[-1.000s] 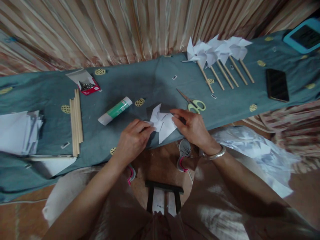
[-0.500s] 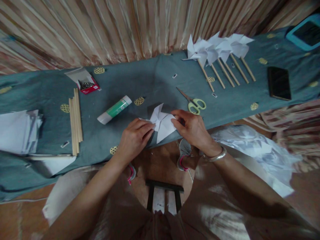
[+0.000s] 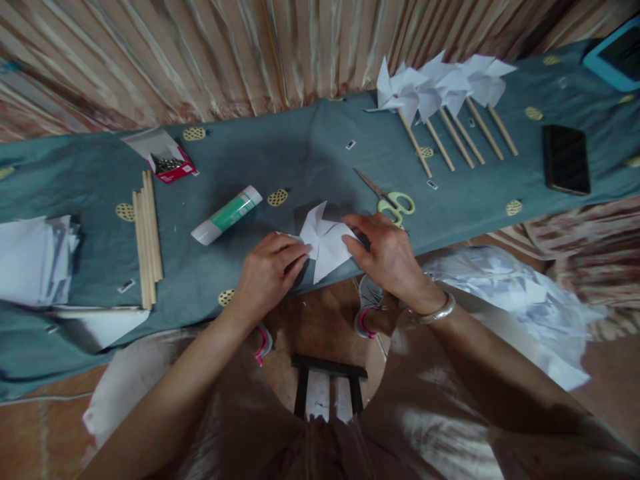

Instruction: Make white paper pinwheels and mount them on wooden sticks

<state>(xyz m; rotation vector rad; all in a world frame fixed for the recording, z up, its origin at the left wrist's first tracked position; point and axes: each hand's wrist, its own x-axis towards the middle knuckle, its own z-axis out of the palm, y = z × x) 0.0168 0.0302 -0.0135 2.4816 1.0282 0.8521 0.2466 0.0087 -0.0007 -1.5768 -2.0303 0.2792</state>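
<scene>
A white folded paper pinwheel lies at the near edge of a table covered in blue-grey cloth. My left hand pinches its left flap with curled fingers. My right hand presses on its right side, fingers bent onto the paper. A silver bangle sits on my right wrist. Green-handled scissors lie just beyond my right hand. A glue stick with a green label lies to the left of the pinwheel.
Several finished paper pinwheels on wooden sticks lie at the back right. A bundle of bare sticks, a pin box and a paper stack sit on the left. A dark phone rests at right. Paper scraps lie on the floor.
The paper pinwheel has turned slightly between my hands and my left fingers have shifted along its flap. The view has tilted a little.
</scene>
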